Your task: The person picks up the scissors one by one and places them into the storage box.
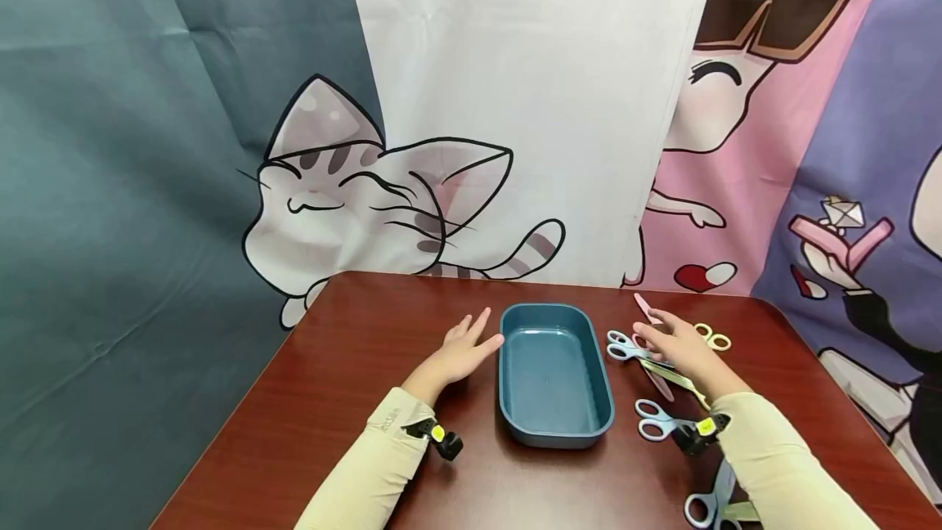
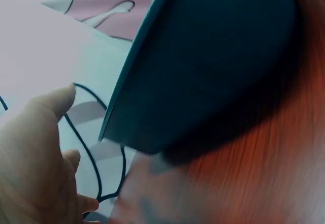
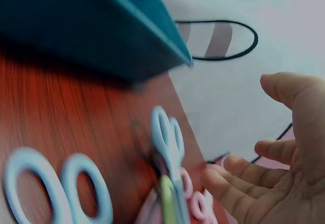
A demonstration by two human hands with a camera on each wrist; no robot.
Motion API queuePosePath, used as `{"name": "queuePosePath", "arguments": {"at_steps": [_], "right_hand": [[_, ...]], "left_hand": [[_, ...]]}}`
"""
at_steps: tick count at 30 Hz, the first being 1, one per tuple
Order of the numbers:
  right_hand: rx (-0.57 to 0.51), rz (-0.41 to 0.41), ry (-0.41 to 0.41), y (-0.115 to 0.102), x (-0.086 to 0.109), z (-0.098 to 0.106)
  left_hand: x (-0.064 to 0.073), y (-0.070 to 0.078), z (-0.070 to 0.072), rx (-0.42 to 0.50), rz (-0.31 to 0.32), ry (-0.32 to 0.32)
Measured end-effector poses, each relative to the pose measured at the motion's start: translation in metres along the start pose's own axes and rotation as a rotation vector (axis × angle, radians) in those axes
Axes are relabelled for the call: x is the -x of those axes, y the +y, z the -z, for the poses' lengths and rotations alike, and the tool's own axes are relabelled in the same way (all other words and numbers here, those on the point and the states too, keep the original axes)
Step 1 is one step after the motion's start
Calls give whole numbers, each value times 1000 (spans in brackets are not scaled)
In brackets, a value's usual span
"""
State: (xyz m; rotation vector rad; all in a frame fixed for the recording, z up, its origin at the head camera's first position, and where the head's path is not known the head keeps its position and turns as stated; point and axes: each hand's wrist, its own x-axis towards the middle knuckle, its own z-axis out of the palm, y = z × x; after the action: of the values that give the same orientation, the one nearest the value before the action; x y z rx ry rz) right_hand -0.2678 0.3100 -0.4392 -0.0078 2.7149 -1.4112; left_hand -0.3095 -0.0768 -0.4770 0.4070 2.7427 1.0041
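A deep blue-green rectangular tray (image 1: 557, 432) stands on the table between the two hands. My left hand (image 1: 458, 354) hovers beside its left wall, fingers spread and holding nothing. In the left wrist view the left hand (image 2: 35, 153) is apart from the tray's outer side (image 2: 203, 71). Over a pile of scissors right of the tray, my right hand (image 1: 680, 350) has its fingers loosely spread with nothing in them. Blue-handled scissors (image 1: 621, 347) top that pile, among yellow and pink ones. The right wrist view shows the right hand (image 3: 284, 168) above the blue scissors (image 3: 167, 140).
Another pair of blue-handled scissors (image 1: 655, 420) lies nearer, below the right wrist. More scissors (image 1: 710, 505) sit at the front right, partly hidden by the right sleeve. A printed cloth (image 1: 508, 64) hangs behind the table's far edge.
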Motion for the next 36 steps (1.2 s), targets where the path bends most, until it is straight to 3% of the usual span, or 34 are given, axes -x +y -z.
{"name": "queuePosePath", "arguments": {"at_steps": [2, 7, 9, 12, 20, 30, 36], "right_hand": [[-127, -29, -2, -3, 0, -10], [-359, -76, -27, -4, 2, -41], [-414, -98, -40, -3, 2, -55], [-447, -91, -53, -2, 4, -72], [-516, -117, 37, -5, 11, -95], [-682, -95, 8, -7, 18, -114], [-735, -93, -5, -3, 25, -124]], "left_hand": [[-1, 4, -5, 92, -1, 28], [-1, 8, -21, 474, 64, 86], [0, 8, -26, 631, 99, 87], [0, 6, -32, 768, 125, 81], [2, 5, -32, 894, 138, 55], [10, -9, -26, 993, 140, 31], [19, -19, -28, 1045, 115, -23]]}}
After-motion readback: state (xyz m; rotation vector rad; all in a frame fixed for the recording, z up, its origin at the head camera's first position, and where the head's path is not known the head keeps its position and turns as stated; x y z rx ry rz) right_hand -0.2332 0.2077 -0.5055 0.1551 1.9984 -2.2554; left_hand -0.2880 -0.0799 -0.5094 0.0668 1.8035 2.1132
